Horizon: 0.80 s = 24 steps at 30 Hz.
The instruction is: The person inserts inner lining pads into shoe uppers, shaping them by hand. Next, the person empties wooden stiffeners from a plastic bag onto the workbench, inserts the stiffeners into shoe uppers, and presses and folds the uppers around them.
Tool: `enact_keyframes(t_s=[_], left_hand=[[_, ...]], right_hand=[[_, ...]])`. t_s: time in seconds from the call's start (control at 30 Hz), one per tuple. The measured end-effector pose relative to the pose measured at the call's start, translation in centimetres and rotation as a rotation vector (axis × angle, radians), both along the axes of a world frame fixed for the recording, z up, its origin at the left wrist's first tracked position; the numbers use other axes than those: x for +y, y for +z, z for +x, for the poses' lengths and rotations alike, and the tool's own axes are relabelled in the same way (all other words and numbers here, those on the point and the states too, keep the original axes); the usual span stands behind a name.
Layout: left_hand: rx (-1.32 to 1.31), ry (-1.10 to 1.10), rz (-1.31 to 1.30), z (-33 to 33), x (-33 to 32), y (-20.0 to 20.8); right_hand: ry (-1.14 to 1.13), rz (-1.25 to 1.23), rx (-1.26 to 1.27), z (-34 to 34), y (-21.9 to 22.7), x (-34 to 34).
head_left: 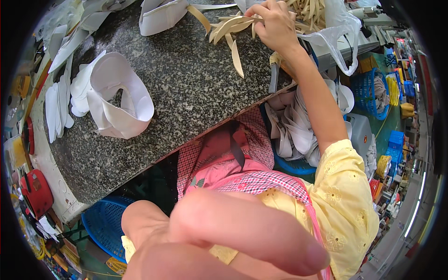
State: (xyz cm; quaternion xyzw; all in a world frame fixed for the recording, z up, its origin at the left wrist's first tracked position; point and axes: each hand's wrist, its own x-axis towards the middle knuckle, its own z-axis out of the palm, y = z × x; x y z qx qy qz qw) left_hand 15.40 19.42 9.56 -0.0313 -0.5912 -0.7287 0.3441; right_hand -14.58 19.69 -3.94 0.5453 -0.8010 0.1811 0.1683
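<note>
- The right hand [276, 29] is bent over the tan strips [237, 60] at the far edge of the stone slab [186, 70]; its fingertips touch them, but I can't tell whether they're pinching one.
- The left hand [224, 221] looms up close, a big blur with its fingers bent; whether anything sits between them I can't say, and it hides much of the apron [254, 135].
- Those strips lie loose on the slab by the right fingers, a handful overlapping, so I can't get a sure count; one slim piece points off alone toward the near edge.
- More of them make a heap [310, 11] beyond the wrist, too tangled to number and cut off at the top.
- One thin white plastic bag [343, 39] sags beside the heap, partly out of sight.
- Two white curved bands stand on the slab: the nearer band [135, 114] shows whole, the farther band [163, 17] is clipped above.
- Flat white pieces [57, 112] lie at the left, several, overlapping past counting.
- One tool [274, 77] lies just below the right wrist, its kind hard to make out.
- I count three blue baskets: one under the slab's left [105, 228], one by the right elbow [294, 166] full of pale pieces [301, 126], one farther off [361, 88].
</note>
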Motion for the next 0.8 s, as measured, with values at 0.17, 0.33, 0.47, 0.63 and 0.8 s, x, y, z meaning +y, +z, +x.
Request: enact_keyframes(t_s=[0.17,0.33,0.47,0.63,0.8], left_hand=[[0.046,0.032,0.056,0.1,0.7,-0.8],[0.060,0.093,0.125,0.4,1.2,-0.9],[0.099,0.111,0.178,0.1,1.8,-1.4],[-0.037,0.479,-0.132,5.7,-5.3,-5.1],[-0.819,1.076,-0.749,6.2,-14.3,-12.8]], right_hand=[[0.069,-0.090,-0.004,0.0,0.7,1.3],[0.202,-0.165,0.015,0.7,0.0,3.1],[0.241,0.026,-0.170,4.4,-1.4,3.0],[0.101,0.068,-0.226,5.3,-2.3,1.2],[0.145,-0.145,-0.871,2.9,-1.6,3.1]])
